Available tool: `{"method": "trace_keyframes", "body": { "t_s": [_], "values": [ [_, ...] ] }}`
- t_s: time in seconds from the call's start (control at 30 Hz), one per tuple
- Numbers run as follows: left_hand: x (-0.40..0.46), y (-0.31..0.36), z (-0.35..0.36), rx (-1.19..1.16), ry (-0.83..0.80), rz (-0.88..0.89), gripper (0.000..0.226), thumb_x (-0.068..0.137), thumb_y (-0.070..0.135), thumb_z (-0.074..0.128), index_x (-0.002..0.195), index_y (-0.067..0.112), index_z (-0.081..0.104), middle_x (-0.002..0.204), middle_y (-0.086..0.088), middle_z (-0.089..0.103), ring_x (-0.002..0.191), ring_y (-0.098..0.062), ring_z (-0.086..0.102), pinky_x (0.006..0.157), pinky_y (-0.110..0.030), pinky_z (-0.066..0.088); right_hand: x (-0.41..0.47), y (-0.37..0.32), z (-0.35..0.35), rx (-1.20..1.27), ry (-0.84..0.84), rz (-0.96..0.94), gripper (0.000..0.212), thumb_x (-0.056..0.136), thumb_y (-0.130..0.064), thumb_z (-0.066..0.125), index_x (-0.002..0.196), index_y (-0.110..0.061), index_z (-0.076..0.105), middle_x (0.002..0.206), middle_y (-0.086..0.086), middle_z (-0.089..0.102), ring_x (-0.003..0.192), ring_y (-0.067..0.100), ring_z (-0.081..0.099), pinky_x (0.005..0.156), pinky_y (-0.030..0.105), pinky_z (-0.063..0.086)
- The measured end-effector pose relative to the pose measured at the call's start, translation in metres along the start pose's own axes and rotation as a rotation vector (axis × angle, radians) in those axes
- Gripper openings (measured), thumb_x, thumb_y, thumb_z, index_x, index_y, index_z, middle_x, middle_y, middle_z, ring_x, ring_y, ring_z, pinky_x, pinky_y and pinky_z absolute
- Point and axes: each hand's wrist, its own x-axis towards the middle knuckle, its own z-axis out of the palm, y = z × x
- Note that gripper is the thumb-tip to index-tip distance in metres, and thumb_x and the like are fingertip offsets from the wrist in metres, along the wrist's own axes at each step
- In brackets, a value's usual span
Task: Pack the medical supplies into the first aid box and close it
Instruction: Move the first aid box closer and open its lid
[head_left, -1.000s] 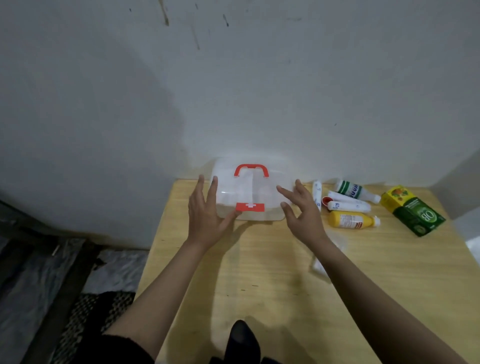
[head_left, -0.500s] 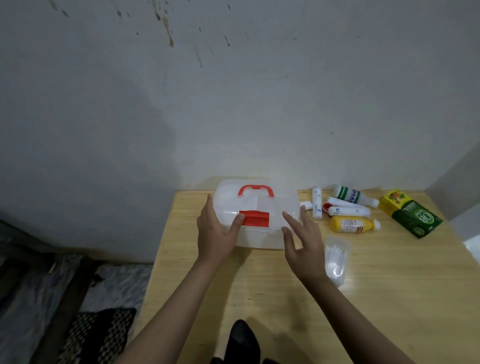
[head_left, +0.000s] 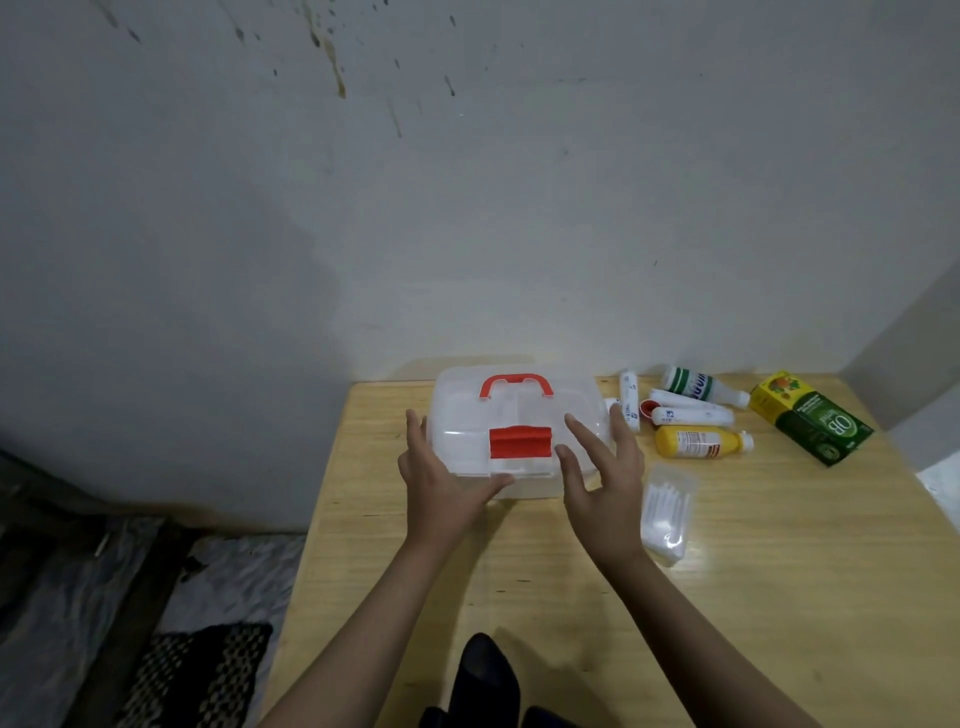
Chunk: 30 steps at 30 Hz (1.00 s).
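A clear plastic first aid box (head_left: 519, 410) with a red handle and a red latch (head_left: 520, 442) stands at the back of the wooden table (head_left: 779, 597), its lid down. My left hand (head_left: 441, 483) holds the box's front left corner, thumb under the front edge. My right hand (head_left: 605, 478) hovers at the box's right front with fingers spread, touching or just off it. To the right lie a yellow bottle (head_left: 698, 442), a white and green bottle (head_left: 701, 385), white tubes (head_left: 693, 415), a green and yellow carton (head_left: 810, 417) and a clear pack of cotton swabs (head_left: 667, 512).
The table stands against a stained white wall (head_left: 467, 208). Its left edge drops to a dark floor with a patterned mat (head_left: 197, 675). A dark object (head_left: 483, 680) sits at the table's near edge between my forearms.
The red latch has flipped up from the box's front. My left hand has shifted to grip the front left corner, and my right hand has come closer to the box's right side.
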Motion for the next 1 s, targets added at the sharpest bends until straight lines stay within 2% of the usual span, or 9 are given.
{"method": "trace_keyframes", "body": {
  "t_s": [0.1,0.2,0.23,0.37,0.43,0.57,0.7,0.83,1.0],
  "values": [
    [0.000,0.001,0.000,-0.058,0.001,-0.041,0.140,0.050,0.036,0.091,0.147,0.031,-0.010,0.148,0.002,0.024,0.136,-0.021,0.024,0.096,-0.031,0.034,0.010,-0.007,-0.005,0.043,0.065,-0.061,0.037,0.087,-0.018,0.065,0.122,-0.026,0.059,0.149,0.010,0.035,0.137,0.018,0.032,0.106,0.027,0.031],
    [0.002,-0.001,0.000,-0.068,-0.005,-0.041,0.140,0.052,0.032,0.091,0.148,0.030,-0.010,0.149,0.005,0.029,0.137,-0.016,0.018,0.098,-0.027,0.028,0.024,-0.014,-0.009,0.055,0.082,-0.130,0.030,0.087,-0.019,0.062,0.117,-0.021,0.061,0.146,0.009,0.040,0.137,0.014,0.033,0.107,0.014,0.027],
    [0.003,-0.002,0.000,-0.065,-0.009,-0.043,0.139,0.052,0.032,0.091,0.148,0.031,-0.009,0.149,0.006,0.029,0.137,-0.015,0.017,0.099,-0.026,0.028,0.030,-0.015,-0.010,0.048,0.082,-0.149,0.028,0.087,-0.020,0.061,0.115,-0.021,0.062,0.146,0.009,0.040,0.137,0.013,0.033,0.108,0.015,0.028],
    [0.005,-0.005,-0.001,0.008,-0.027,-0.036,0.124,0.053,0.038,0.089,0.148,0.027,0.010,0.147,0.007,0.028,0.136,-0.015,0.018,0.099,-0.027,0.028,0.057,-0.016,-0.010,-0.006,0.061,-0.212,0.031,0.088,-0.022,0.058,0.118,-0.027,0.057,0.146,0.012,0.040,0.135,0.022,0.036,0.105,0.043,0.038],
    [0.007,-0.006,-0.002,0.083,-0.036,-0.008,0.118,0.054,0.043,0.087,0.146,0.025,0.015,0.146,0.007,0.026,0.133,-0.018,0.020,0.099,-0.031,0.031,0.071,-0.018,-0.009,-0.034,0.032,-0.229,0.036,0.088,-0.023,0.057,0.123,-0.028,0.054,0.147,0.014,0.037,0.132,0.027,0.038,0.101,0.039,0.037],
    [0.009,-0.009,-0.002,0.167,-0.087,0.000,0.118,0.059,0.054,0.080,0.148,0.026,0.007,0.149,0.007,0.016,0.135,-0.020,0.017,0.104,-0.039,0.033,0.101,-0.022,-0.004,-0.084,0.011,-0.217,0.046,0.088,-0.021,0.058,0.133,-0.023,0.048,0.145,0.017,0.034,0.125,0.029,0.039,0.097,0.032,0.031],
    [0.009,-0.013,-0.004,0.161,-0.134,0.015,0.110,0.070,0.057,0.072,0.149,0.024,0.003,0.155,0.003,0.012,0.139,-0.022,0.014,0.107,-0.041,0.029,0.122,-0.018,0.003,-0.040,-0.045,-0.178,0.051,0.090,-0.017,0.057,0.138,-0.014,0.040,0.146,0.016,0.033,0.137,0.026,0.032,0.104,0.029,0.030],
    [0.009,-0.015,-0.006,0.137,-0.150,0.019,0.107,0.072,0.059,0.069,0.150,0.025,0.003,0.156,0.003,0.014,0.142,-0.022,0.014,0.109,-0.042,0.027,0.134,-0.013,0.006,-0.040,-0.051,-0.161,0.052,0.089,-0.014,0.057,0.138,-0.011,0.039,0.146,0.015,0.034,0.138,0.026,0.031,0.106,0.028,0.028],
    [0.008,-0.017,-0.006,0.187,-0.134,0.081,0.099,0.071,0.067,0.062,0.149,0.034,0.010,0.157,0.006,0.015,0.143,-0.020,0.019,0.107,-0.042,0.033,0.131,-0.007,0.007,-0.081,-0.080,-0.174,0.053,0.089,-0.015,0.056,0.139,-0.011,0.037,0.152,0.012,0.029,0.141,0.024,0.026,0.108,0.029,0.024]
  ]
}}
